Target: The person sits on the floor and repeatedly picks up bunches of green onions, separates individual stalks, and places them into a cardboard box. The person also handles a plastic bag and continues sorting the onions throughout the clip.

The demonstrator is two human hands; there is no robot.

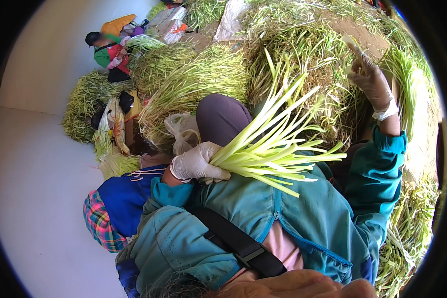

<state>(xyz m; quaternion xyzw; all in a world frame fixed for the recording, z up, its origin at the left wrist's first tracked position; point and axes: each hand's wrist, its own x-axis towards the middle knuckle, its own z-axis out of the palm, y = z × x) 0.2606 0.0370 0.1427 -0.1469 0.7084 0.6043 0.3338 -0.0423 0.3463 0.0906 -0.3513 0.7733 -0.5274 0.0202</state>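
My left hand [199, 164], in a whitish disposable glove, is closed around one end of a bundle of pale yellow-green leafy stalks [272, 145]. The stalks look like blanched garlic chives and fan out to the right, in front of my teal jacket [231, 197]. My right hand [370, 80] is raised at the upper right, apart from the bundle, in a thin translucent glove. Its index finger points up and away, with the thumb spread and the other fingers bent. I see nothing held in it. Behind it lies a heap of green and dried stalks [301, 63].
Beside me on the left sits a person in a blue garment and checked head covering [104, 223]. Farther off, another person [111, 54] handles stalks. A clear plastic bag [182, 130] lies by my knee [223, 117]. Long stalks [406, 89] lie at right; a white wall [41, 167] bounds the left.
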